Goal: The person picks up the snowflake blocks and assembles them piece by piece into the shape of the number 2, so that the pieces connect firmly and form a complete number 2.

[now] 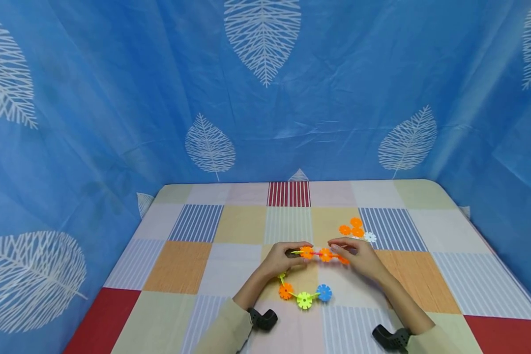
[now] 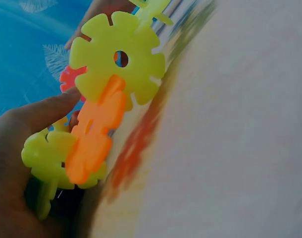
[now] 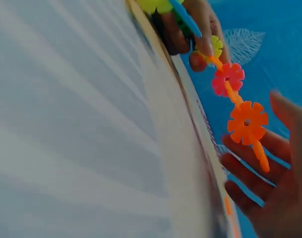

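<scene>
A chain of interlocking plastic snowflake discs curves in front of me, in yellow-green, orange, pink and blue. My left hand (image 1: pixel 280 258) grips it, with an orange disc (image 1: pixel 307 252) just past the fingertips. From there the chain runs right through pink to another orange disc (image 3: pixel 247 123) and an edge-on orange end disc (image 3: pixel 261 156). My right hand (image 1: pixel 359 256) is beside that end, fingers spread and thumb apart from the discs. The other part of the chain hangs below the left hand, with a yellow-green disc (image 1: pixel 304 300) and a blue disc (image 1: pixel 324 293) at its end.
Beyond the right hand, several loose orange discs (image 1: pixel 356 222) lie on the patchwork tablecloth (image 1: pixel 239 223), together with a white disc (image 1: pixel 369 237). Blue leaf-patterned curtain (image 1: pixel 327 88) surrounds the table at the back and sides. Black wrist cameras (image 1: pixel 264 320) are strapped to both wrists.
</scene>
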{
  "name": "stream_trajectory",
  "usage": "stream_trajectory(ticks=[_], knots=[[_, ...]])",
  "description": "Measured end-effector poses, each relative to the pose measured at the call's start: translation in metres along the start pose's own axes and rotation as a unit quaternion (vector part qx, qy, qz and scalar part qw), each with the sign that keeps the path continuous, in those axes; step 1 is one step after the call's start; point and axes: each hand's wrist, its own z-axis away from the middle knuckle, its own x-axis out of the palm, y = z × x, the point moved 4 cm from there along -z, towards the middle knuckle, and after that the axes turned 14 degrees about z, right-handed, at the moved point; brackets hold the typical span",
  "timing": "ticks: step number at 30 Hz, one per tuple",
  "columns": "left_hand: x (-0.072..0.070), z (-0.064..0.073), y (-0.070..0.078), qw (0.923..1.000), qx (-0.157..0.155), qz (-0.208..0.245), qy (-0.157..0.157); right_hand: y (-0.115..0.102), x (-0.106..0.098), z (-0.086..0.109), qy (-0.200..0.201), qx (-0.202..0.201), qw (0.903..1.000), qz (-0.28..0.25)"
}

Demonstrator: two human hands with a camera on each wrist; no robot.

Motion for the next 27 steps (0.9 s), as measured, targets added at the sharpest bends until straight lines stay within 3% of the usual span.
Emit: stream_trajectory(ticks=[3,6,11,15,20,24,27], knots=[[0.0,0.0,0.002,0.9998,-0.014,0.003,-0.014,-0.008,0.006,-0.011,-0.101,0.002,0.9949,0.007],[0.001,0.0,0.004,0.9995,-0.02,-0.001,-0.024,-0.012,0.012,-0.021,-0.184,0.01,0.9828,-0.005],[0.002,0.0,0.008,0.9991,-0.014,-0.025,-0.033,-0.012,0.02,-0.029,-0.252,0.018,0.967,-0.034],[0.003,0.0,0.011,0.9984,0.0,-0.044,-0.036,-0.01,0.023,-0.03,-0.262,0.007,0.9631,-0.059],[0.001,0.001,0.013,0.9981,0.015,-0.053,-0.027,-0.009,0.024,-0.029,-0.247,-0.008,0.9657,-0.081],[-0.004,0.003,0.015,0.9985,0.034,-0.042,-0.008,-0.008,0.023,-0.027,-0.225,-0.005,0.9705,-0.085],[-0.011,0.006,0.016,0.9988,0.037,-0.02,0.027,-0.004,0.02,-0.026,-0.192,0.015,0.9778,-0.081]])
